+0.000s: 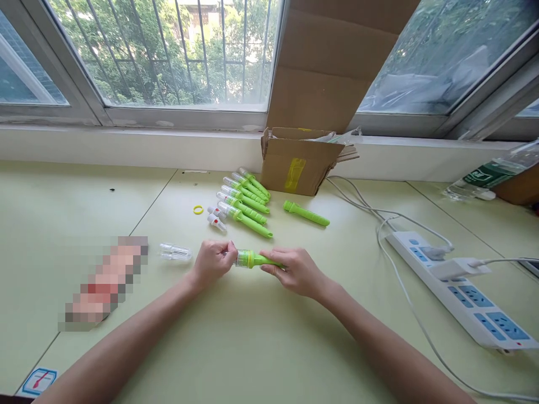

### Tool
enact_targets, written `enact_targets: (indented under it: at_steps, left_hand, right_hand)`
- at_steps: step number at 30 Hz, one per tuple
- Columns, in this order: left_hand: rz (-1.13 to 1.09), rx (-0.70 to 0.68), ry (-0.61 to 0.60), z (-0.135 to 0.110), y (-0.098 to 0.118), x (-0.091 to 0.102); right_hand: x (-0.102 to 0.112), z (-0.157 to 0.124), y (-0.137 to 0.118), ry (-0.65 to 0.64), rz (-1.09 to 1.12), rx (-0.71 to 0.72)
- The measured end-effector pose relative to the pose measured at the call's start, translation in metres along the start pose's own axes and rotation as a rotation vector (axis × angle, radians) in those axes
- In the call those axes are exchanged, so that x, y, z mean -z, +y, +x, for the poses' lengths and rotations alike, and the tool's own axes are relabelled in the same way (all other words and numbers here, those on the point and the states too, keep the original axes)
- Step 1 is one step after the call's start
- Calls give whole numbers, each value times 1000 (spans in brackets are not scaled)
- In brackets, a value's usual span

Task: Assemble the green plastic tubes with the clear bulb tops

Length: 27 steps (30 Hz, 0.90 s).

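Both of my hands hold one green stick with a clear cap [252, 258] over the table. My left hand [213, 261] is closed around the clear cap end, and its fingers hide most of the cap. My right hand [298, 271] grips the green handle with thumb and fingers. A yellow ring shows where cap and handle meet. Left of my left hand lies a loose clear cap [175, 252]. Beyond my hands are several capped green sticks [246, 219] in a row, small white pieces with red dots [216, 221] and a yellow ring [198, 210].
An uncapped green handle [306, 214] lies in front of an open cardboard box [300, 165]. At right are a white power strip [458, 292] with plugs and cables, and a plastic bottle [497, 171]. A blurred-out item [103, 286] lies at left.
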State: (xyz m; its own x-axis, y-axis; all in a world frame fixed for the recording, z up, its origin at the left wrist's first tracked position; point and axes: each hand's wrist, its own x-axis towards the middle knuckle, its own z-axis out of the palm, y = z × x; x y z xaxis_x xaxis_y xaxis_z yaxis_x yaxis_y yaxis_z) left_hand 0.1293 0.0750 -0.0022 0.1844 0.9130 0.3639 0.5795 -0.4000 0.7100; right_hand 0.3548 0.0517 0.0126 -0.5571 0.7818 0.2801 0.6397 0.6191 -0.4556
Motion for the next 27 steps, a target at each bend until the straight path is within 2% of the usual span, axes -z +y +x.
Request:
enact_targets:
  at_steps: [5, 8, 12, 17, 19, 22, 27]
  left_hand:
    - [152, -273, -22, -4, -3, 2]
    - [240, -430, -45, -5, -6, 5]
    - [332, -598, -12, -6, -9, 6]
    - [417, -715, 24, -5, -11, 8]
    - [454, -760, 35, -4, -10, 9]
    - [478, -771, 92, -1, -9, 10]
    - [507, -545, 187, 5, -9, 7]
  right_hand:
    - [13, 3, -1, -245, 449, -181]
    - [17, 4, 1, -410, 642, -263]
    - [19, 4, 3, -494, 750, -309]
    - [19, 4, 4, -561, 784, -374]
    - [19, 4, 3, -557, 749, -353]
    - [17, 4, -1, -437, 634, -289]
    - [6, 4, -4, -197, 403, -214]
